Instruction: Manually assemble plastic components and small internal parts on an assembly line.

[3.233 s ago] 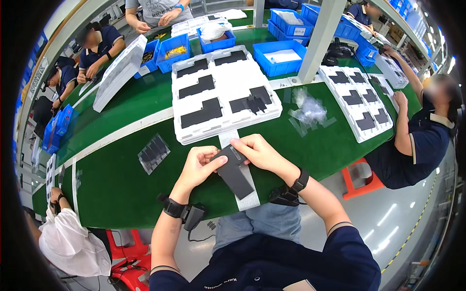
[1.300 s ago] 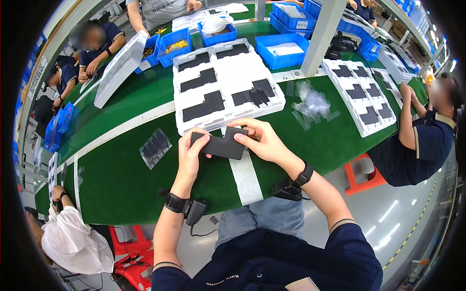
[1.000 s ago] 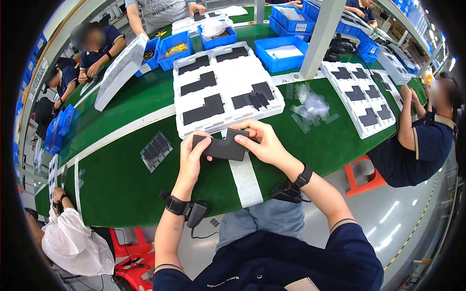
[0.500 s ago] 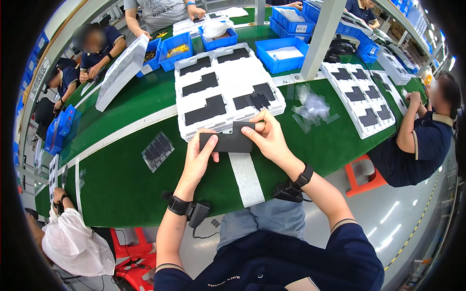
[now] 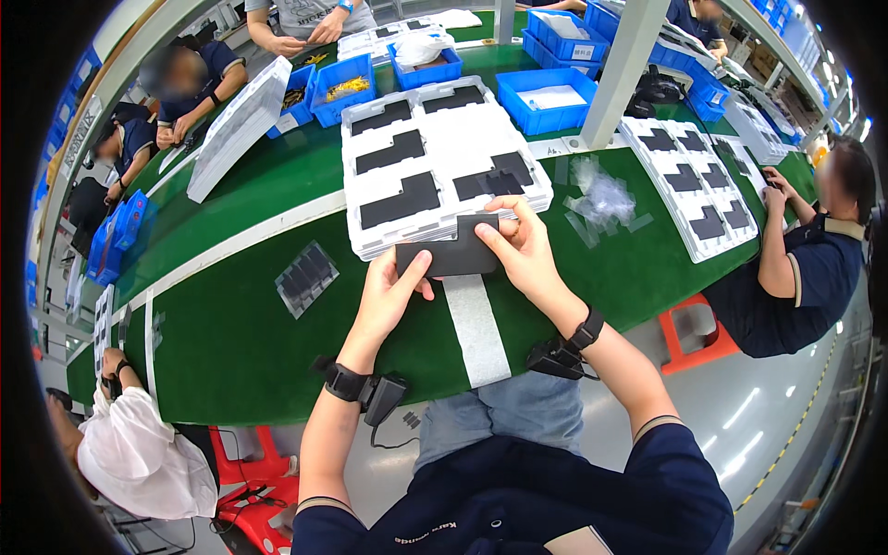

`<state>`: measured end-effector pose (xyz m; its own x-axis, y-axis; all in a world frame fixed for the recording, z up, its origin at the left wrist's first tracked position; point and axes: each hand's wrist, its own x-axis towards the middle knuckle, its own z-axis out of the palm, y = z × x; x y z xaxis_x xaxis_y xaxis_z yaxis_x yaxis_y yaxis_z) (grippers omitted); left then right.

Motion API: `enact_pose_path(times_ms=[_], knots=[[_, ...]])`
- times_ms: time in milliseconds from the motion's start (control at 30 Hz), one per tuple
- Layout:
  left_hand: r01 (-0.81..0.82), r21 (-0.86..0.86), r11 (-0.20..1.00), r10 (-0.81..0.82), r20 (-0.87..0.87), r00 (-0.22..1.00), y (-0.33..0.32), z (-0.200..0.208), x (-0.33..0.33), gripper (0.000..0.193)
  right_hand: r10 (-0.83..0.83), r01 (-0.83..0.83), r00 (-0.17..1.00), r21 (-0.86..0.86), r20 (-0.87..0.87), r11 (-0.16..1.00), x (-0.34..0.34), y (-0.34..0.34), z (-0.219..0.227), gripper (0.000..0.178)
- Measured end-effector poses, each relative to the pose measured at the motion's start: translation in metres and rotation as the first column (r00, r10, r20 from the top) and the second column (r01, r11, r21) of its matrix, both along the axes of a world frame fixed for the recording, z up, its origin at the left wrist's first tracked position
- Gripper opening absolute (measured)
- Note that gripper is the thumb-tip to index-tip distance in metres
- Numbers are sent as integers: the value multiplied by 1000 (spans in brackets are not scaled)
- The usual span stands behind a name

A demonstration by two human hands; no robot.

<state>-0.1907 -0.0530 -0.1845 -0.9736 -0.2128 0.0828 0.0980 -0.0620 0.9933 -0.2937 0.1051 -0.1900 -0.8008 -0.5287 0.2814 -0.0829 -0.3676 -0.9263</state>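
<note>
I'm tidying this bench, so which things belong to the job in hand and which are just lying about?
Likely the job:
black L-shaped piece, gripped by left hand and right hand
white tray stack, bearing similar pieces
clear sheet of dark strips, perhaps

Apparently lying about:
clear plastic scraps
blue bin of yellow items, untouched

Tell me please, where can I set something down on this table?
The green table is bare left of the left hand, nearer than the sheet of dark strips, and, below the film pile, beside the right hand. Beyond the hands, the tray stack and blue bins crowd it.
</note>
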Motion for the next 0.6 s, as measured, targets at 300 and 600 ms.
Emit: enact_pose_path(times_ms=[300, 600], knots=[[-21, -79, 997, 22, 12, 1000, -1, -4, -2, 17, 17, -15, 1000, 66, -23, 998, -4, -2, -6, 19], [-51, -83, 995, 51, -6, 999, 2, -4, -1, 18, 0, 1, 1000, 67, -22, 998, -11, -3, -17, 16]])
